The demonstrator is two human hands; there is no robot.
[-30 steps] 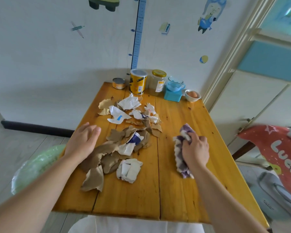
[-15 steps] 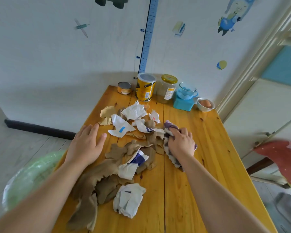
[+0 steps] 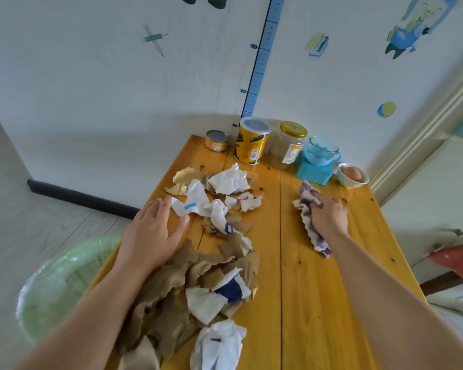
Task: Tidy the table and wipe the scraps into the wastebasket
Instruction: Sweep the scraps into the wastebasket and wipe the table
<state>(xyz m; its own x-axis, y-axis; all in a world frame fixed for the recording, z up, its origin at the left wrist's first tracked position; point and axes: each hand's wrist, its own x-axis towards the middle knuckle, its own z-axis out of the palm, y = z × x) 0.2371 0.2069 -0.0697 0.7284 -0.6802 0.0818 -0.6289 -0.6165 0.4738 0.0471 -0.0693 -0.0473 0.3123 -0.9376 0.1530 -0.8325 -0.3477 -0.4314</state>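
On table (image 3: 318,289), right hand (image 3: 329,220) gripping cloth (image 3: 309,209), left hand (image 3: 153,236) flat, fingers spread

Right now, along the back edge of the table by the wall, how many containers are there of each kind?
Tins: 1, the small tin
Canisters: 1, the yellow canister
Jars: 1, the glass jar
Cups: 1, the blue cup
Bowls: 1, the white bowl holding an egg
Total: 5
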